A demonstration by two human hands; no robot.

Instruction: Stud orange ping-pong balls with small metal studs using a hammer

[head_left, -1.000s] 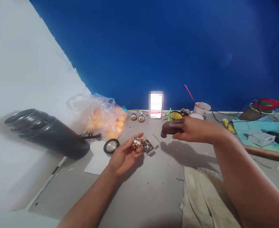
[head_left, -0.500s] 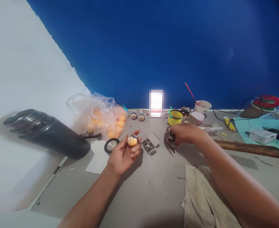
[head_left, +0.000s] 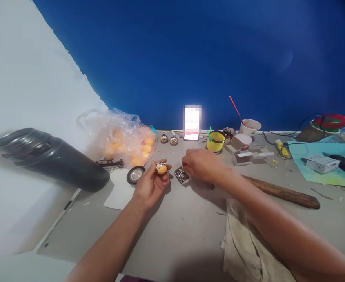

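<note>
An orange ball, partly covered with shiny metal studs, rests in the curled fingers and thumb of my left hand. To the right of that hand lies a small open box full of shiny metal pieces that look like thumbtacks. Over the box's right edge, my right hand has its fingers pressed together; whatever is in them is hidden. A hammer with a wooden handle lies beneath my right forearm, its head mostly covered.
Plain orange balls fill a plastic bag at the back left, beside a dark flask. Two studded balls sit near a lit phone. A yellow pot, paper cup and cloth are rightward.
My right hand has let go of the hammer's head and moved left to the box. The hammer now lies turned, its handle nearer to me. My left hand still holds the ball.
</note>
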